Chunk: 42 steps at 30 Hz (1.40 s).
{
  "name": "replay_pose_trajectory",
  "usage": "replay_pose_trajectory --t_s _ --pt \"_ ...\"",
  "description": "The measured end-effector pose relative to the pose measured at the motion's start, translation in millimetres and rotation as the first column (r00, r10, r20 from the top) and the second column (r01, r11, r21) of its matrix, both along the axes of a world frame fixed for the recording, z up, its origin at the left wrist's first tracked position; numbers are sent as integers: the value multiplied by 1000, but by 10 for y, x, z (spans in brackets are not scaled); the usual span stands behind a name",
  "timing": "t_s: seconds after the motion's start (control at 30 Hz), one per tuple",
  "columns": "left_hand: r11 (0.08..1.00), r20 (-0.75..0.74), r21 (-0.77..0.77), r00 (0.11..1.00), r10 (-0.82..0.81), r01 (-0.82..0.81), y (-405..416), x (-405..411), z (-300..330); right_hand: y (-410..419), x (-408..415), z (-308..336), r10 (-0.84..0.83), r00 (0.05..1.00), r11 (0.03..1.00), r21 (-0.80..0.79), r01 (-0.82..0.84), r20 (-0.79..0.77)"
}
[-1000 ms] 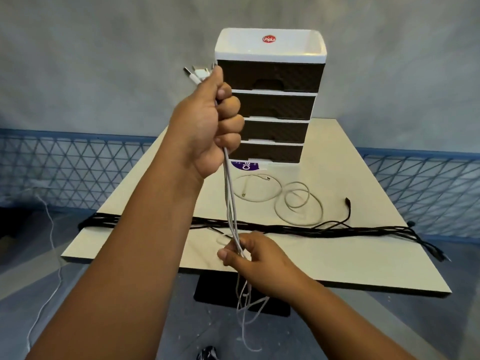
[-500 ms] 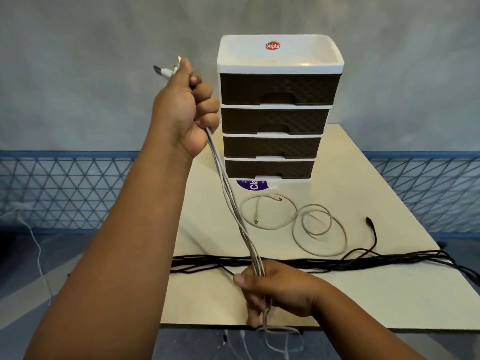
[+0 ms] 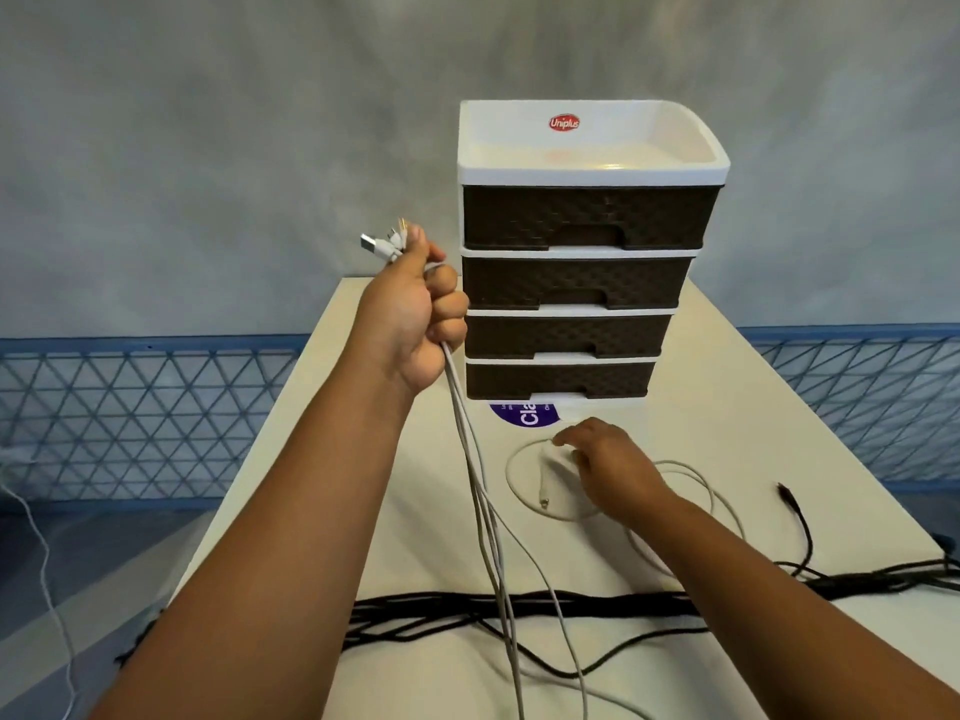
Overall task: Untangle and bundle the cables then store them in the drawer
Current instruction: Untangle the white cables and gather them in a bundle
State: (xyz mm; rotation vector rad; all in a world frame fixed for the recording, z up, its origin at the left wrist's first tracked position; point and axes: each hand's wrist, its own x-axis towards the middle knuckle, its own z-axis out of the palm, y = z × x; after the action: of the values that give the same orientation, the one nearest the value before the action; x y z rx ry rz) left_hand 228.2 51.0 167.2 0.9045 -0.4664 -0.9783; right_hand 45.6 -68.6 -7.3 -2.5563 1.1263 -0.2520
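A person stands at a pale table that carries a four-drawer organiser, all drawers closed. The left hand is raised just left of the organiser, level with its middle drawers, fist clenched around a bunch of white cables; their plugs stick up out of the fist and the cords hang straight down, crossing a long bundle of black cables that lies across the table well in front of the organiser. The right hand is low on the table just in front of the organiser's bottom drawer, palm down, fingertips touching the far side of a loose white cable loop; whether they have pinched it cannot be told. That loop lies flat, directly under and to the left of those fingertips, with one free plug end pointing back toward the person. The right hand is plainly the nearer one, so lifting this loop to join the held bunch looks like the next step.
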Motion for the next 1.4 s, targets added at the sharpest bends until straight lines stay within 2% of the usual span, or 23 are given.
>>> replay_pose_trajectory --t_s 0.07,0.13,0.27,0.37,0.43,0.5,0.57,0.63,0.7,0.77,0.83,0.87,1.03,1.2,1.27,1.33,1.37,1.4 --pt "1000 7 15 1000 -24 24 -28 22 -18 -38 73 -106 62 984 993 -90 -78 -164" --pt "998 -3 24 999 -54 54 -50 30 -20 -65 123 -148 -46 968 991 -132 13 -247" --pt "995 -22 33 995 -94 95 -85 38 8 -134 139 -203 -158 949 957 -278 80 -271" --pt "992 -21 43 993 -115 116 -101 38 9 -167 92 -206 -149 952 955 -287 68 -269" --pt "991 -4 69 993 -117 118 -110 26 2 -200 72 -93 -158 978 973 -192 130 -138" --pt "988 21 103 993 -118 115 -112 19 -9 -212 48 176 -178 979 984 37 175 101" --pt "982 69 146 989 -128 117 -116 13 6 -189 8 600 -144 938 967 248 65 317" --pt "972 137 206 980 -142 112 -109 -3 26 -67 -57 1114 -75 864 918 373 -135 498" --pt "963 197 237 964 -178 130 -99 -40 45 79 -112 1565 50 781 858 373 -352 622" --pt "958 209 231 953 -221 171 -96 -91 54 221 -121 1893 194 709 785 327 -527 678" --pt "952 189 194 943 -274 238 -92 -144 62 335 -78 2086 262 644 704 314 -637 719" --pt "948 179 170 937 -300 271 -90 -171 66 368 -45 2142 272 630 696 304 -651 727" --pt "930 220 93 904 -366 354 -87 -286 92 365 199 2248 219 702 902 134 -411 677" --pt "935 333 52 877 -347 350 -74 -382 96 350 318 2269 178 683 965 9 -260 709" --pt "934 302 18 888 -346 358 -71 -365 83 297 287 2189 132 617 969 31 -247 776" --pt "937 254 -16 907 -335 350 -67 -324 74 170 220 1951 3 551 959 154 -237 834" --pt "939 229 -27 916 -328 343 -59 -301 70 67 176 1747 -73 591 960 216 -175 803" --pt "943 201 -33 926 -318 331 -46 -281 70 -45 124 1524 -144 692 963 260 -66 708"
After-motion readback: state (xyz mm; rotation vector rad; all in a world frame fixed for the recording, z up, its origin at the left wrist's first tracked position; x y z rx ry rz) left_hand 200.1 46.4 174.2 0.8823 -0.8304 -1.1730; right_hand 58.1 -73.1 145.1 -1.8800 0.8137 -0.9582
